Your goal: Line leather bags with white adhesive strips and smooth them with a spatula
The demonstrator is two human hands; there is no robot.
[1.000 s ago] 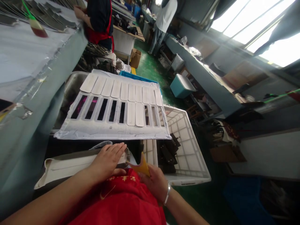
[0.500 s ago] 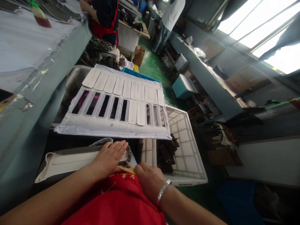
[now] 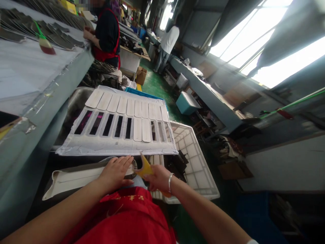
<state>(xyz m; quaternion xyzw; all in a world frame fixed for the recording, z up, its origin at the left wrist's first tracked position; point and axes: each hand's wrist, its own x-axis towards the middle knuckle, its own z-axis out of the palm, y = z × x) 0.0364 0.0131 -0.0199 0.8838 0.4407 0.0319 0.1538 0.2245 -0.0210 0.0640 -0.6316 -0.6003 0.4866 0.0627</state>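
Note:
My left hand (image 3: 115, 174) lies flat with fingers outstretched on the right part of a long off-white piece with a dark edge (image 3: 76, 178), close to my body. To its right, my right hand (image 3: 159, 178) is closed around a flat yellow tool with a forked end (image 3: 144, 166); its exact kind is unclear. One prong points up, the other toward the right end of the long piece. Beyond my hands is a white slotted board (image 3: 88, 145), tilted, bearing several pale round-ended strips (image 3: 114, 102). Dark slots show in its lower row.
A white plastic crate (image 3: 200, 169) with dark pieces (image 3: 176, 166) stands to the right. On the left is a table (image 3: 20, 78) with dark strips and a glue brush (image 3: 46, 45). Two people work further off. A teal box (image 3: 186, 103) sits on the green floor.
My right hand has lifted the yellow tool from near my apron up beside the long piece's end. My left hand stays on the piece. The view has shifted slightly.

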